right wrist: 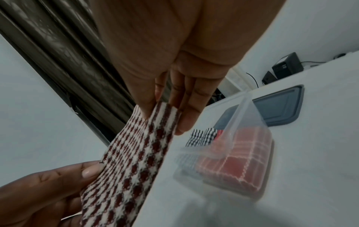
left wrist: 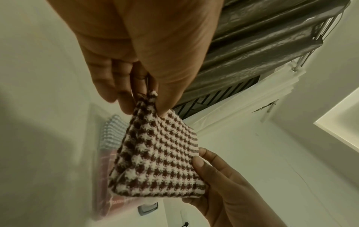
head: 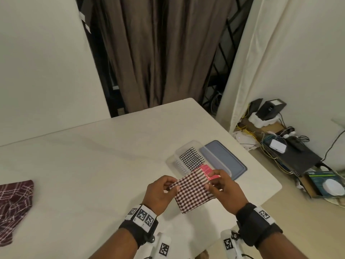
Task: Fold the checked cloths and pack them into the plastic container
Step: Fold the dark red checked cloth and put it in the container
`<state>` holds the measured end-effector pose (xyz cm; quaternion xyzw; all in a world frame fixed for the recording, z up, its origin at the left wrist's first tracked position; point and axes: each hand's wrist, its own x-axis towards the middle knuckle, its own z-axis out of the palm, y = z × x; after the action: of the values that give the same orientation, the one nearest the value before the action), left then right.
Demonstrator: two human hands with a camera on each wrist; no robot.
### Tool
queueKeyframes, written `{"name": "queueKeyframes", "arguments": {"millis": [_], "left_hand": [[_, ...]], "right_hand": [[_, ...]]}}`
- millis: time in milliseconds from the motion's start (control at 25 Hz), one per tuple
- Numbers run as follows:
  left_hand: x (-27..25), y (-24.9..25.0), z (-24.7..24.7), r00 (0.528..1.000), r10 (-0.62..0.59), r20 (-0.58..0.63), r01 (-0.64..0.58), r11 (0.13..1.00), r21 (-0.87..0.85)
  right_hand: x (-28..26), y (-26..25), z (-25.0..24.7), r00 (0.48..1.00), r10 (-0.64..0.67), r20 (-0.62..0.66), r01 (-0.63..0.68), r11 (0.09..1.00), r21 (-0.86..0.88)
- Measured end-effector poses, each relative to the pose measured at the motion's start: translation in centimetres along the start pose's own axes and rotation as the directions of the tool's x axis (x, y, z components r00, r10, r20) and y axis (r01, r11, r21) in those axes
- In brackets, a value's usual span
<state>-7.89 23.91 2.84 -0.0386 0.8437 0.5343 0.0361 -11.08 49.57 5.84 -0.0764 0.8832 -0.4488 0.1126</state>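
The dark red cloth [head: 15, 206] is cut off by the left edge of the head view. The right hand [head: 222, 186] and the held checked cloth [head: 194, 193] hide the near end of the plastic container [head: 179, 157]. Past the right fingertips [right wrist: 182, 127], the red cloth [right wrist: 239, 161] inside is blurry.

Folded maroon-and-white checked cloth [head: 192, 191] held above table, near clear plastic container [head: 172, 162] holding folded cloths.

Brown curtain [head: 158, 53] behind white table [head: 93, 156]; cabled electronics [head: 276, 146] on floor, right.
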Motion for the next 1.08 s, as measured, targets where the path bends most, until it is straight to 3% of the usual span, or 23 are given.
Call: {"name": "queueKeyframes", "arguments": {"millis": [240, 440, 560, 760, 1080], "left_hand": [[7.5, 4.3, 2.4, 0.991, 0.112, -0.069, -0.097, 0.977, 0.19], [13.8, 6.2, 4.1, 0.993, 0.023, -0.116, 0.036, 0.875, 0.482], [15.7, 6.1, 5.3, 0.986, -0.074, -0.152, 0.156, 0.745, 0.649], [16.5, 5.6, 6.5, 0.981, -0.124, -0.147, 0.191, 0.566, 0.802], [16.0, 5.3, 7.6, 0.965, -0.15, -0.213, 0.261, 0.553, 0.791]], "right_hand": [[5.7, 0.6, -5.4, 0.996, -0.036, -0.086, 0.034, 0.999, -0.024], [12.7, 1.7, -6.5, 0.993, -0.074, -0.097, 0.058, 0.985, -0.161], [15.4, 2.8, -5.3, 0.996, -0.089, -0.017, 0.081, 0.956, -0.282], [17.7, 3.1, -4.1, 0.981, -0.148, 0.123, 0.189, 0.862, -0.47], [17.6, 3.2, -4.2, 0.942, -0.167, 0.292, 0.296, 0.824, -0.483]]}}
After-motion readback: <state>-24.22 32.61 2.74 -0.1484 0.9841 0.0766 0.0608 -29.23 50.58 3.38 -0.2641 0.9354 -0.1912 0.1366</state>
